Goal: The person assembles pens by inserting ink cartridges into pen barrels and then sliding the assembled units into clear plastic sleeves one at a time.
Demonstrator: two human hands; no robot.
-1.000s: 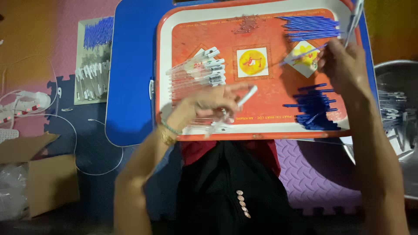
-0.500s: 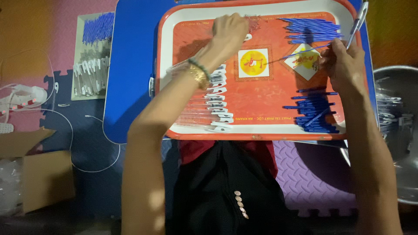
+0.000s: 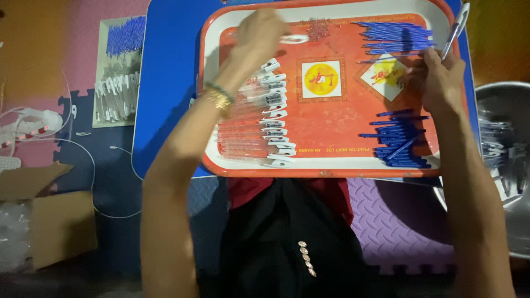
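Observation:
An orange tray (image 3: 331, 149) with a white rim lies on a blue board. My left hand (image 3: 256, 36) reaches over the tray's far left part and holds a white pen part (image 3: 293, 39) near a small heap of tiny springs (image 3: 319, 27). My right hand (image 3: 439, 77) rests at the tray's right side, shut on a clear pen barrel (image 3: 456, 23) that points up and away. Clear pen barrels with white clips (image 3: 259, 113) lie in a row on the tray's left. Blue refills sit in two piles, one far right (image 3: 395, 36) and one near right (image 3: 400, 138).
A metal bowl (image 3: 505, 165) with more pen parts stands at the right. A sheet with blue and clear parts (image 3: 116, 69) lies on the pink mat at the left. A cardboard box (image 3: 47, 221), white cables (image 3: 33, 124) and purple foam tiles (image 3: 397, 226) surround my lap.
My left hand has travelled from the tray's near edge up to its far side, carrying the white part toward the springs. The right hand has barely shifted.

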